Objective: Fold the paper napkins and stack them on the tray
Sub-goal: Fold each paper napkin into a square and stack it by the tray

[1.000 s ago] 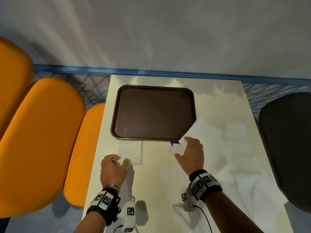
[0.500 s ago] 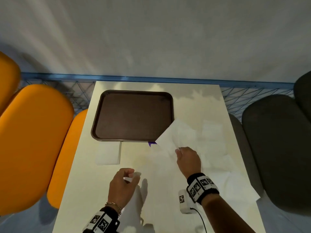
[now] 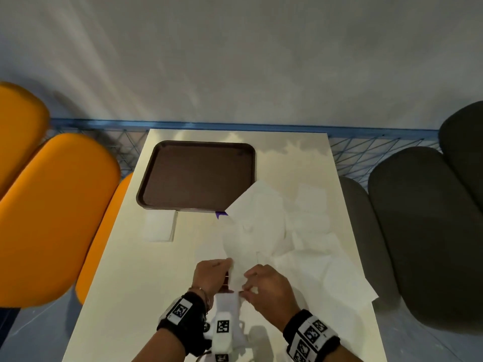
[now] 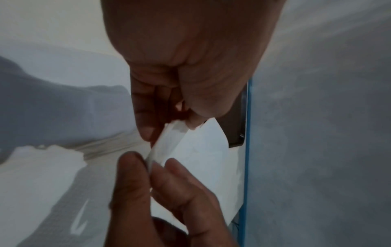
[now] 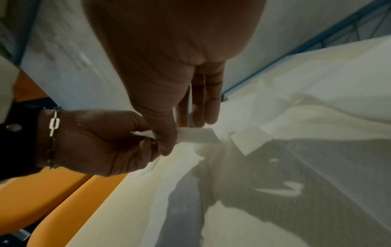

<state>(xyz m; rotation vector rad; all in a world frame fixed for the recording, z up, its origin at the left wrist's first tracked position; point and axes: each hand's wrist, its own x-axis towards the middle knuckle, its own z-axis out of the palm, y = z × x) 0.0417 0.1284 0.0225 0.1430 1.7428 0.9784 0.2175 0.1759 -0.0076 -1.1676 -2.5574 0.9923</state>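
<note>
A dark brown tray (image 3: 196,176) lies at the table's far left with nothing on it. One folded white napkin (image 3: 159,226) rests just in front of it. An unfolded white napkin (image 3: 251,226) stretches from the tray's near right corner toward me. My left hand (image 3: 228,265) and right hand (image 3: 247,286) both pinch its near edge, close together. In the left wrist view, the left hand (image 4: 180,123) and right hand (image 4: 149,163) nip the napkin (image 4: 201,150) between thumb and fingers. The right wrist view has the right hand (image 5: 175,133) beside the left hand (image 5: 101,142).
Several loose white napkins (image 3: 321,239) lie spread over the right half of the pale table (image 3: 125,270). Orange seats (image 3: 52,218) flank the table's left, dark grey seats (image 3: 431,231) its right. A blue wire rail (image 3: 235,125) and grey wall run behind.
My right hand has drawn the napkin from the tray's corner toward me. The left hand left the folded napkin, swung right and took the same napkin's near edge.
</note>
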